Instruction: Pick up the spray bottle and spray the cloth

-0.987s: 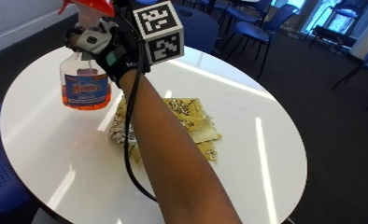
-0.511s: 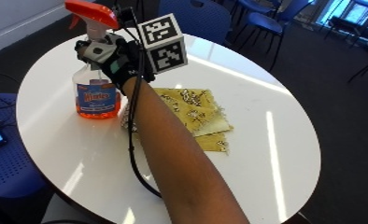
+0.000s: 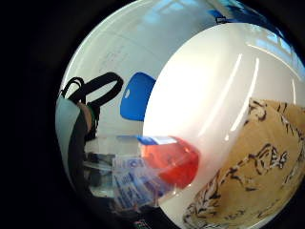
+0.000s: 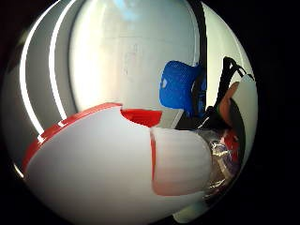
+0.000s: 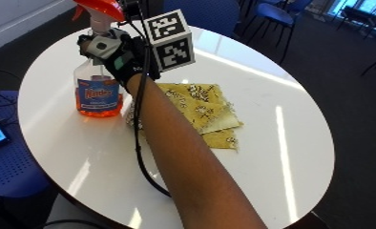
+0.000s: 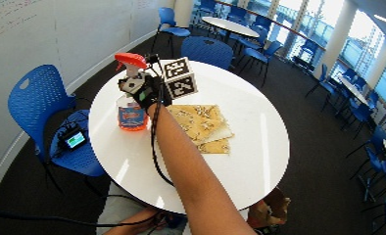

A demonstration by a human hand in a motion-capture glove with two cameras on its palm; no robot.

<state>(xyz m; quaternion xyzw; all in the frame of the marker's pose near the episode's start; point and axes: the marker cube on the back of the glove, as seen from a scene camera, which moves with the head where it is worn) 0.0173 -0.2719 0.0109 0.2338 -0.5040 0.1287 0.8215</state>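
Gloved right hand (image 5: 115, 55) gripping spray bottle (image 5: 99, 90) neck, arm outstretched

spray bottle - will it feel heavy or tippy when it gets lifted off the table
Probably light: the spray bottle shows orange liquid only in its lower part. Standing, that low weight likely steadies it, though the tall neck and trigger head could tip if nudged. The gloved right hand grips the neck, so it may swing slightly.

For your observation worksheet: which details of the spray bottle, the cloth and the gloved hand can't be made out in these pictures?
- Spray bottle base: outside view doesn't settle standing or lifted.
- Cloth: its near-left part is hidden by the forearm.
- Right hand fingertips: hidden behind the bottle neck.
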